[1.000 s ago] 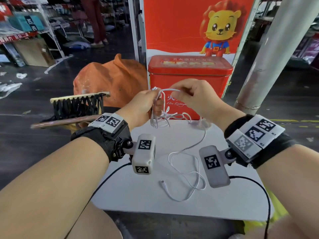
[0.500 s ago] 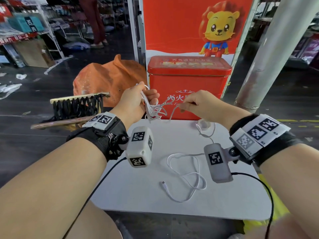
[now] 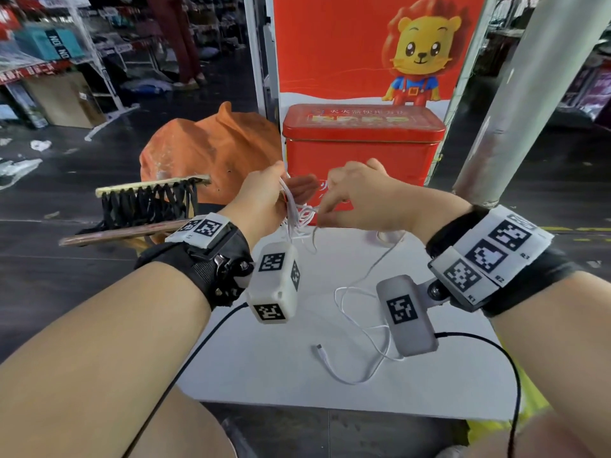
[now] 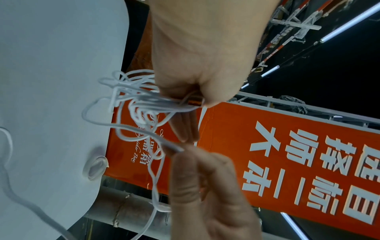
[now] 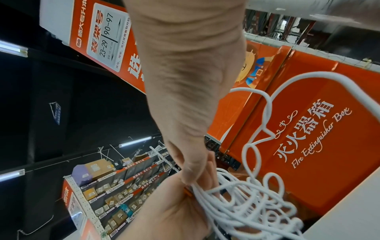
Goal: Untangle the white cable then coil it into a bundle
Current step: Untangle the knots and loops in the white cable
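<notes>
Picking the knot apart above the table

The left hand [image 3: 264, 196] grips the bunched white cable [image 3: 299, 214]; the right hand [image 3: 360, 196] pinches one strand. Best to tease it out slowly without tightening. The head view alone shows slack and plug [image 3: 319, 348] on the table [image 3: 264, 375]; wrist views show the tangle

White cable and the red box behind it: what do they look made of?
White cable: looks like soft matte plastic or rubber sheathing; it bends into loose, kinked loops. Red box: probably painted sheet metal, given its glossy sheen, rolled lid rim and crisp printed lettering.
</notes>
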Motion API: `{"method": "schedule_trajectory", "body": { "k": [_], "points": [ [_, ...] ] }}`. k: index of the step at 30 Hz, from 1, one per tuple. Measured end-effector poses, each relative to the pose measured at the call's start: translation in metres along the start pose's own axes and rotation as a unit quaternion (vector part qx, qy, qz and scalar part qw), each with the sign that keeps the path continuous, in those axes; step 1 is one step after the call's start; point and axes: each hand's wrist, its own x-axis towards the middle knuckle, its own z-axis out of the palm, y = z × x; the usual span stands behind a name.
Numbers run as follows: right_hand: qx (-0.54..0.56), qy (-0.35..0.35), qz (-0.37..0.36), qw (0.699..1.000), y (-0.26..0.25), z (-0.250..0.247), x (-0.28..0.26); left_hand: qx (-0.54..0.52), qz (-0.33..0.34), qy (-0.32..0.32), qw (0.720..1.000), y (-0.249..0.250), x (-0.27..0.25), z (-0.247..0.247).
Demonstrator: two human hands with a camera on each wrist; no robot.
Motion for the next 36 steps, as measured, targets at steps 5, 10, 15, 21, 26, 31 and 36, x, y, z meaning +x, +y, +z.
{"method": "schedule_trajectory", "body": {
  "k": [5, 10, 15, 21, 26, 31, 36],
  "points": [
    [0.052, 0.096, -0.021, 0.994, 0.001, 0.002, 0.003, 0.122, -0.038, -0.024, 0.992, -0.006, -0.006, 0.002],
    [0.18, 0.096, -0.002, 0.979, 0.005, 0.007, 0.003, 0.169, -0.071, -0.103, 0.978, -0.005, -0.018, 0.013],
    [0.292, 0.145, 0.028, 0.945, 0.013, 0.012, 0.005, 0.207, -0.102, -0.146, 0.962, -0.004, -0.018, 0.015],
    [0.245, 0.24, 0.088, 0.935, 0.027, 0.018, 0.006, 0.231, -0.17, -0.26, 0.922, 0.003, -0.019, 0.013],
    [0.489, 0.025, 0.086, 0.868, 0.034, 0.023, -0.013, 0.265, -0.088, -0.301, 0.912, 0.008, -0.025, 0.008],
    [0.47, 0.088, 0.161, 0.863, 0.043, 0.028, -0.006, 0.228, -0.037, -0.245, 0.942, 0.011, -0.017, 0.003],
    [0.53, 0.149, 0.171, 0.817, 0.044, 0.033, -0.004, 0.255, -0.06, -0.226, 0.938, 0.007, -0.007, -0.011]
  ]
}}
